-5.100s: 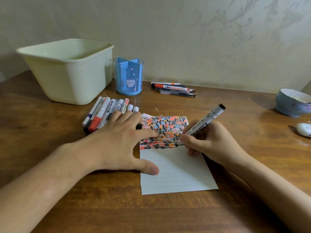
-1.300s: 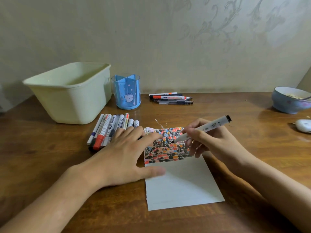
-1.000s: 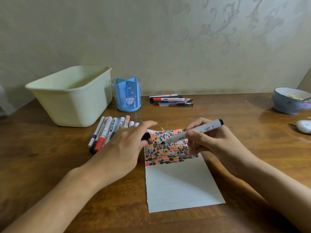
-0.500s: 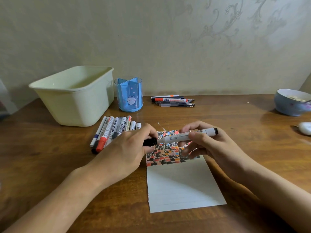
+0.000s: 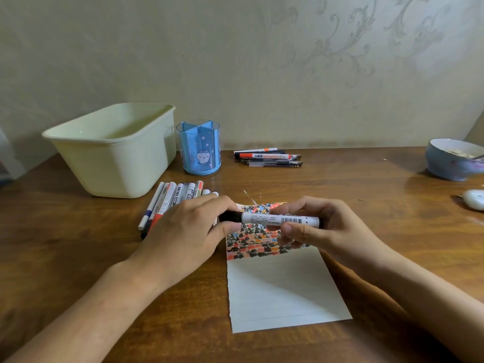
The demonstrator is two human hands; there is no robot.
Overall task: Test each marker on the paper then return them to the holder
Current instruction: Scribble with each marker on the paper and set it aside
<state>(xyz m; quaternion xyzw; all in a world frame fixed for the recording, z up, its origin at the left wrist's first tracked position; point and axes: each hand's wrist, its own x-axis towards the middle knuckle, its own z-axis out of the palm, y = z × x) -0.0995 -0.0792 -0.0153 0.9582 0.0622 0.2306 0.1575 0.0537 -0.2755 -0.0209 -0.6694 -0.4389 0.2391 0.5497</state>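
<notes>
A white marker with a barcode label lies level above the paper. My right hand grips its barrel. My left hand pinches the black cap, which sits on the marker's left end. The paper's upper part is filled with black, orange and red marks. A row of several markers lies left of the paper, partly hidden by my left hand. The blue divided holder stands behind them with nothing showing in it.
A pale green tub stands at the back left. Several more pens lie near the wall. A blue bowl and a white object are at the right edge of the wooden table.
My right hand lifted the marker off the paper and turned it level. My left hand left the paper, picked up the black cap and brought it onto the marker's tip.
</notes>
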